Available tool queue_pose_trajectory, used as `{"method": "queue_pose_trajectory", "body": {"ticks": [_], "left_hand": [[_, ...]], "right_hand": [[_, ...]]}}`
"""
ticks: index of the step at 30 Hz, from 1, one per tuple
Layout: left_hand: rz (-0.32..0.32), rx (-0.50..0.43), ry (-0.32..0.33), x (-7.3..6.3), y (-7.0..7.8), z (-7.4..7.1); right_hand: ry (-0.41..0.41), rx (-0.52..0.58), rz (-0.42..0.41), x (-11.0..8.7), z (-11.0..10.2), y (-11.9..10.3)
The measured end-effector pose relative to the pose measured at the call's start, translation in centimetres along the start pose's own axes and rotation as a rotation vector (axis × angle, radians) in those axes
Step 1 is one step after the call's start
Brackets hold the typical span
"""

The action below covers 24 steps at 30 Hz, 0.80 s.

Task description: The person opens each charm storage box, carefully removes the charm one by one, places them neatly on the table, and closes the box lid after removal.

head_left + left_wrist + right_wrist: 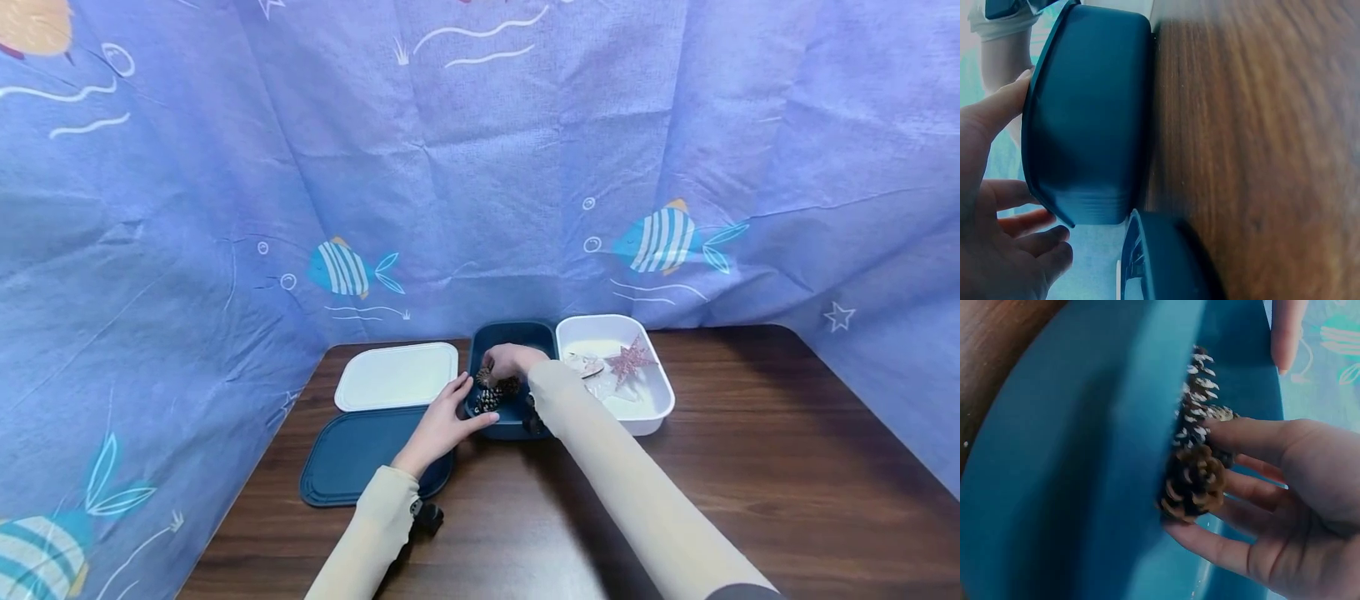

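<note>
A dark blue box (510, 431) with several pine cones inside stands on the table. My right hand (512, 360) reaches down into it, its fingers around a brown pine cone (1192, 487). A white-tipped pine cone (1196, 403) lies beside that one, close to the same fingers. At the box's near left corner is my left hand (441, 427), spread wide. Its thumb lies on the front rim, as the left wrist view shows, while the other fingers are by the left side. Part of the box's inside is hidden behind my right hand.
Against the blue box's right side stands a white box (654, 421) holding a pink glitter star (631, 361) and other pale ornaments. To the left lie a white lid (397, 375) and a dark blue lid (352, 458). A blue fish-print curtain (480, 192) hangs behind the table (750, 433).
</note>
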State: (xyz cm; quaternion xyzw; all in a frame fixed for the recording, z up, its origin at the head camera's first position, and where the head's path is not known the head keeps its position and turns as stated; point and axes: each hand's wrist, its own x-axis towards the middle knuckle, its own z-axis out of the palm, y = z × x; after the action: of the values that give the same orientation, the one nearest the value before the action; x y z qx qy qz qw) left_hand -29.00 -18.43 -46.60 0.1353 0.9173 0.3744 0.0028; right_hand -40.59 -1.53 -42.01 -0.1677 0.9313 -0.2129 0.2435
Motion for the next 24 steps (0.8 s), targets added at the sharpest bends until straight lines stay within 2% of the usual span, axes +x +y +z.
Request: {"method": "queue_pose_trajectory", "body": {"ticks": [7,14,19,24], "left_hand": [[0.003,-0.005,-0.001,0.0,0.0,-0.2],[-0.019,0.0,-0.01,-0.2,0.2,-0.3],[-0.015,0.003,-0.009,-0.3,0.2,-0.3],[-0.001,0.0,-0.01,-0.2,0.2,-0.1]], "right_hand": [[-0.054,-0.003,-0.006,-1.2,0.3,-0.6],[-0.072,-0.045,-0.046,-1.3,0.7,-0.3],[-0.051,-0.06,-0.063,-1.8,0.5,0.0],[0.01,-0.094,-0.111,-2.1,0.3,0.8]]}}
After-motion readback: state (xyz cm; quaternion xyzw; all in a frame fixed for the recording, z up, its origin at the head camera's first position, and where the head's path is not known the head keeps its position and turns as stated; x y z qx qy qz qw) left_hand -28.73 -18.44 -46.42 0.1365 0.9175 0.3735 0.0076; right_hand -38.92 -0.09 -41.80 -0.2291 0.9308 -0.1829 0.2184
